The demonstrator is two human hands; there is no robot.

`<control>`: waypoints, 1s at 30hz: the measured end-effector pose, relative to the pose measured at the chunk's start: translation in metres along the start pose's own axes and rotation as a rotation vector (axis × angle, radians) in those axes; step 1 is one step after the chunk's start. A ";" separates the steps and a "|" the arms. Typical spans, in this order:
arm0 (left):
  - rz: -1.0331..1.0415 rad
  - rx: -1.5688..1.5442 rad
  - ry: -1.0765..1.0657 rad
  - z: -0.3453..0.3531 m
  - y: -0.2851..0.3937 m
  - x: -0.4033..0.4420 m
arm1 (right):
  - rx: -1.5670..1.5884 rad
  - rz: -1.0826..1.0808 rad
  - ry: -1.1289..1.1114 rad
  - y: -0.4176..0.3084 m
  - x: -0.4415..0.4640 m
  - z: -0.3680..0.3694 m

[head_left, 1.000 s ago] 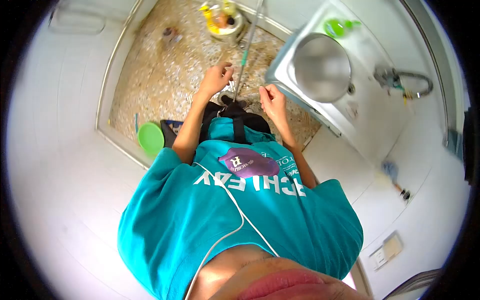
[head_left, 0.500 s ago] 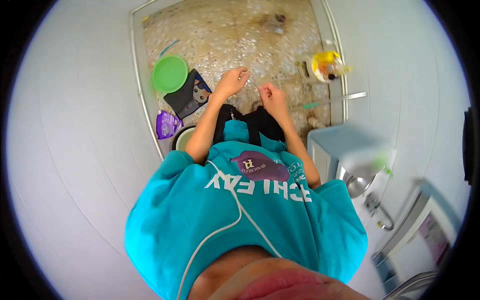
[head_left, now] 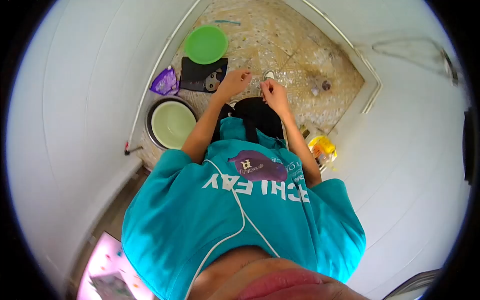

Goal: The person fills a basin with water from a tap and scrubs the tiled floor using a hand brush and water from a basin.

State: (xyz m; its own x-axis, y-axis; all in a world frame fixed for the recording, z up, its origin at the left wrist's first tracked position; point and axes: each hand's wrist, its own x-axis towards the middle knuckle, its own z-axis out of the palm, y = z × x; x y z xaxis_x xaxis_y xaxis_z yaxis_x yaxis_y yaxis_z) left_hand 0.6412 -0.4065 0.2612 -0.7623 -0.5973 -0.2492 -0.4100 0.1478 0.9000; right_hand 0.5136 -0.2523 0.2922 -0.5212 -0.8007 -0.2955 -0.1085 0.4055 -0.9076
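My left hand [head_left: 236,84] is raised in front of my waist, its fingers curled in and nothing visible in them. Beside it on the right, a small gap apart, my right hand [head_left: 274,95] has its fingers bent together, also with nothing visible in it. Both hang above the black trousers [head_left: 260,116]. Nearest to my left hand, lower down on the floor, lies a dark flat item with a cartoon face [head_left: 194,75]. A light shoe [head_left: 269,75] shows just beyond the two hands.
On the tiled floor [head_left: 260,40] are a green basin [head_left: 206,45], a purple packet [head_left: 165,82] and a pale green basin [head_left: 173,124] inside a dark one. Yellow bottles [head_left: 323,149] stand by my right forearm. White walls with pipes [head_left: 345,42] rise on both sides.
The view has swung to the right; the sink has left it, while the basins and packet have come in or shifted. My hands keep nearly the same place before my body.
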 end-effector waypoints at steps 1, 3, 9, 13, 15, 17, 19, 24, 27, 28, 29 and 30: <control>-0.056 -0.004 0.008 0.001 0.001 0.006 | -0.014 -0.007 -0.054 0.005 0.014 -0.007; -0.093 0.016 0.128 0.002 0.009 0.027 | -0.093 -0.026 -0.157 0.012 0.057 -0.023; -0.229 -0.162 0.444 0.020 0.035 0.054 | -0.270 -0.160 -0.405 0.024 0.155 -0.039; -0.293 -0.147 0.620 0.024 0.026 0.071 | -0.303 -0.153 -0.547 0.020 0.209 -0.026; -0.349 -0.168 0.670 0.020 0.018 0.078 | -0.392 -0.153 -0.675 0.019 0.232 -0.018; -0.397 -0.192 0.707 0.015 0.006 0.090 | -0.462 -0.158 -0.759 0.020 0.253 -0.013; -0.388 -0.158 0.757 0.012 -0.010 0.099 | -0.529 -0.139 -0.832 0.036 0.265 -0.018; -0.515 -0.173 0.699 -0.004 -0.040 0.133 | -0.569 -0.017 -0.786 0.040 0.310 -0.027; -0.451 -0.096 0.742 -0.014 -0.050 0.152 | -0.565 0.116 -0.834 0.033 0.333 -0.032; -0.435 -0.118 0.797 -0.015 -0.052 0.159 | -0.575 0.118 -0.848 0.033 0.339 -0.032; -0.439 -0.128 0.810 -0.015 -0.053 0.168 | -0.609 0.049 -0.859 0.031 0.347 -0.032; -0.456 -0.135 0.849 -0.017 -0.055 0.176 | -0.642 -0.023 -0.872 0.032 0.358 -0.031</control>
State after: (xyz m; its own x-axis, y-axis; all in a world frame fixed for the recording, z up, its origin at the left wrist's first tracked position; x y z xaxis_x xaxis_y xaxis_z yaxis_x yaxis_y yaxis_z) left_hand 0.5377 -0.5331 0.1742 0.0922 -0.9524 -0.2907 -0.4755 -0.2986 0.8275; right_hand 0.2973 -0.5120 0.1671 0.2401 -0.7460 -0.6212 -0.6660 0.3389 -0.6645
